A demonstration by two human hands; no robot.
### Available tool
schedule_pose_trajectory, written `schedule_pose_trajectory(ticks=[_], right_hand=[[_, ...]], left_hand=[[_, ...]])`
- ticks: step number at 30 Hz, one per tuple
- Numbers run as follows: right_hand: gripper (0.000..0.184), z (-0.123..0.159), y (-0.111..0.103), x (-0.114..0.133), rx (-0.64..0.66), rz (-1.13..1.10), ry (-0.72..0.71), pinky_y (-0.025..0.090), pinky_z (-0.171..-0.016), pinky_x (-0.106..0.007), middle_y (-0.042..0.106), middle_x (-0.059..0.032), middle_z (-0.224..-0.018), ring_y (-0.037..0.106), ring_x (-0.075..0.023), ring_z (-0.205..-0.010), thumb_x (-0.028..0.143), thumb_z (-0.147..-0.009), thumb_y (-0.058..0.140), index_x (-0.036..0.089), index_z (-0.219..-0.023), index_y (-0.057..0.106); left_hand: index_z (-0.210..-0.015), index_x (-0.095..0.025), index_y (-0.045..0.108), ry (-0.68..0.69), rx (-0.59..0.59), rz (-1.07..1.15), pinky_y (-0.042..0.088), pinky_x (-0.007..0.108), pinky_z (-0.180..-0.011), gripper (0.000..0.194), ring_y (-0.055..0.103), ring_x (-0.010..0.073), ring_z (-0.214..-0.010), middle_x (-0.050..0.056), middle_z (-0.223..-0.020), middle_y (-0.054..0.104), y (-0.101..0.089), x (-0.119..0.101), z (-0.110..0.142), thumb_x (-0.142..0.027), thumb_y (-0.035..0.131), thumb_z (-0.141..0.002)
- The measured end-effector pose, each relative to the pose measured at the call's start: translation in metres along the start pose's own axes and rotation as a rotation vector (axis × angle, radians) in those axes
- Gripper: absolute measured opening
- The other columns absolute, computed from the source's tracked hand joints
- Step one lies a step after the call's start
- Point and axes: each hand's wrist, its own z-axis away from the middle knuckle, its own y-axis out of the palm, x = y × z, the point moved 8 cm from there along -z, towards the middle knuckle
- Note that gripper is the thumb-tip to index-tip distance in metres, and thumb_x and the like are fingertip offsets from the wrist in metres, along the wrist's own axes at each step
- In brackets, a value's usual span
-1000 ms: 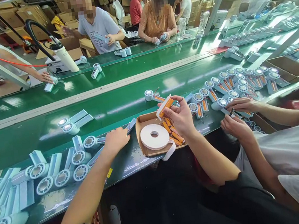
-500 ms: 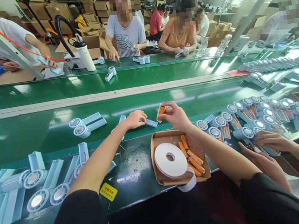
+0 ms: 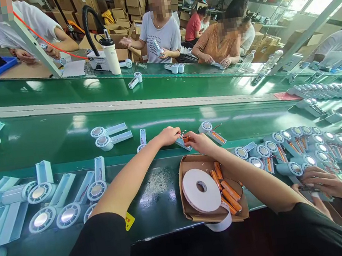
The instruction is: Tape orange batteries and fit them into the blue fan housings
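Both of my hands are together over the near green belt. My left hand (image 3: 170, 136) is closed at the head end of a pale blue handheld fan housing (image 3: 183, 144), largely hidden by the fingers. In my right hand (image 3: 200, 143) an orange battery (image 3: 186, 139) is pinched, held at the open handle of that housing. A thin red wire shows between the fingertips. Just right of my hands lies another fan (image 3: 205, 127) with an orange battery in its handle. Below them, a cardboard tray (image 3: 186, 210) holds a white tape roll (image 3: 195, 196) and several orange batteries (image 3: 230, 191).
Several fan housings (image 3: 41, 193) crowd the left bench, and a pair (image 3: 105, 141) lies on the belt. Many fans with batteries (image 3: 287, 146) fill the right side. A co-worker's hands (image 3: 320, 184) work at the right. Other people sit across the belt.
My right hand has brought the battery down and left to the housing in my left hand. The fan to the right of my hands has come into sight. The whole view has shifted.
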Motion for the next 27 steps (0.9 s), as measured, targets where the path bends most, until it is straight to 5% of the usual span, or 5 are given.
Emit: schedule_pose_trajectory(ticks=[7,13,21,24,27], right_hand=[[0.029,0.002,0.0,-0.003,0.118,0.29,0.076,0.051,-0.071,-0.029,0.082,-0.0081,-0.094,0.078,-0.0285,-0.085,0.028,-0.102,0.064,0.023,-0.131,0.067],[0.045,-0.004,0.002,0.003,0.208,0.471,0.107,0.054,-0.081,-0.032,0.081,-0.0118,-0.113,0.077,-0.0329,-0.103,0.044,-0.107,0.056,0.031,-0.149,0.062],[0.036,-0.019,0.011,0.012,0.276,0.598,0.142,0.058,-0.089,-0.04,0.079,-0.0155,-0.121,0.076,-0.0341,-0.11,0.042,-0.102,0.061,0.03,-0.133,0.075],[0.032,-0.019,0.0,0.012,0.27,0.596,0.118,0.057,-0.091,-0.037,0.08,-0.0134,-0.12,0.076,-0.0319,-0.111,0.036,-0.103,0.06,0.03,-0.129,0.078],[0.03,-0.018,-0.013,0.007,0.223,0.594,0.122,0.056,-0.091,-0.035,0.08,-0.0128,-0.121,0.076,-0.0317,-0.112,0.029,-0.104,0.059,0.028,-0.127,0.078]], left_hand=[[-0.124,-0.017,0.068,-0.076,0.018,0.029,0.059,0.046,-0.099,0.033,0.068,0.0225,-0.111,0.009,-0.124,0.069,0.002,-0.003,-0.007,-0.043,0.064,-0.104],[-0.131,-0.018,0.066,-0.14,0.017,0.047,0.06,0.047,-0.1,0.037,0.067,0.0239,-0.115,0.011,-0.132,0.067,0.004,-0.006,-0.011,-0.043,0.065,-0.104],[-0.13,-0.018,0.066,-0.209,0.007,0.002,0.061,0.046,-0.098,0.036,0.068,0.023,-0.113,0.011,-0.131,0.068,-0.007,-0.023,-0.014,-0.043,0.066,-0.104],[-0.137,-0.019,0.063,-0.261,-0.075,-0.06,0.057,0.049,-0.106,0.041,0.066,0.0253,-0.122,0.012,-0.138,0.066,-0.024,-0.028,0.001,-0.045,0.061,-0.106],[-0.154,-0.018,0.048,-0.386,-0.189,-0.158,0.042,0.057,-0.12,0.057,0.048,0.0364,-0.147,0.021,-0.157,0.052,-0.04,-0.016,0.042,-0.052,0.051,-0.107]])
